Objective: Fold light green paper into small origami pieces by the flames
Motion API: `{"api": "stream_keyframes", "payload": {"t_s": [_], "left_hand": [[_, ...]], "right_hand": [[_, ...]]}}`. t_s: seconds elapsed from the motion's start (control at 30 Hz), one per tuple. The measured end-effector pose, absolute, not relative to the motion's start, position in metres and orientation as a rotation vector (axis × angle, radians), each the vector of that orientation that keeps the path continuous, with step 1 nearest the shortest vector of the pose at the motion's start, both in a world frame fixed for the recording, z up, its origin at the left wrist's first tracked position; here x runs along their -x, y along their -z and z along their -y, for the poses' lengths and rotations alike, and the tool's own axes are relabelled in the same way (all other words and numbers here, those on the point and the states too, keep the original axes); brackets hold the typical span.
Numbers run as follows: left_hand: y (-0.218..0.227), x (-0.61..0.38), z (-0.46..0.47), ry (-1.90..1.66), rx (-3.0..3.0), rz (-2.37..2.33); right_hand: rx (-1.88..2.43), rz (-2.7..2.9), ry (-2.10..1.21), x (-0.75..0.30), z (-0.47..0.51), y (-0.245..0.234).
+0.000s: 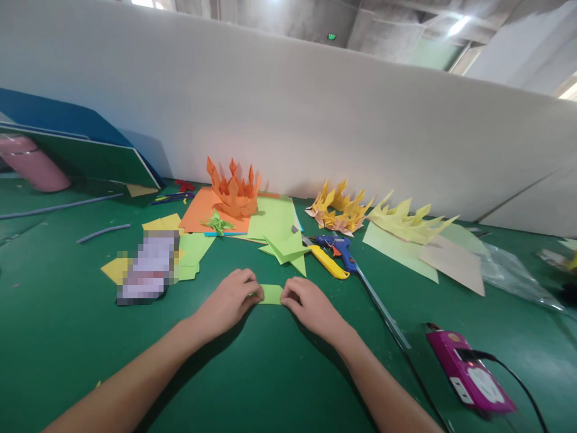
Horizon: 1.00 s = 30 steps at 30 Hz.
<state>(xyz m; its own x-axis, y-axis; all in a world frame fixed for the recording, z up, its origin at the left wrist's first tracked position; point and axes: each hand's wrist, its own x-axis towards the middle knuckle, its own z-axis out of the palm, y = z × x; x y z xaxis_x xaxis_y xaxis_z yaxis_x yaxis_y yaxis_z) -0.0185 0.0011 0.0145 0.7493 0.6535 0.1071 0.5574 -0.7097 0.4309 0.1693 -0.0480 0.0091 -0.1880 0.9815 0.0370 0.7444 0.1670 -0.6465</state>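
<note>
A small light-green strip of paper (271, 294) lies between my two hands near the middle of the green table. My left hand (237, 297) pinches its left end, fingers closed. At the right end, my right hand (309, 304) grips the strip with thumb and fingertips together. Just beyond them rest folded green paper pieces (288, 249), a yellow utility knife (329, 261) and a blue glue gun (345, 249). An orange paper crown (234, 192) stands on stacked sheets behind, with a small green paper star shape (218, 223) in front of it.
A yellow-orange paper crown (340, 207) and a pale yellow one (412, 219) sit at the back right. On the left lie a blurred-out phone (151, 264) and a pink bottle (36, 165). A magenta power strip (469, 373) with a cord is at the right.
</note>
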Motion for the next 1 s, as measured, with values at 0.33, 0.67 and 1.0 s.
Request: {"api": "stream_keyframes", "payload": {"t_s": [0.33,0.67,1.0], "left_hand": [[-0.012,0.019,0.003,-0.384,-2.559,-0.756],[-0.010,0.016,0.005,-0.376,-2.585,-0.829],[-0.004,0.010,0.005,-0.418,-2.530,-0.950]], "right_hand": [[1.630,1.774,-0.649,-0.182,0.051,0.002],[1.577,2.019,-0.430,-0.161,0.047,0.011],[1.493,1.999,-0.302,-0.156,0.048,0.010]]}}
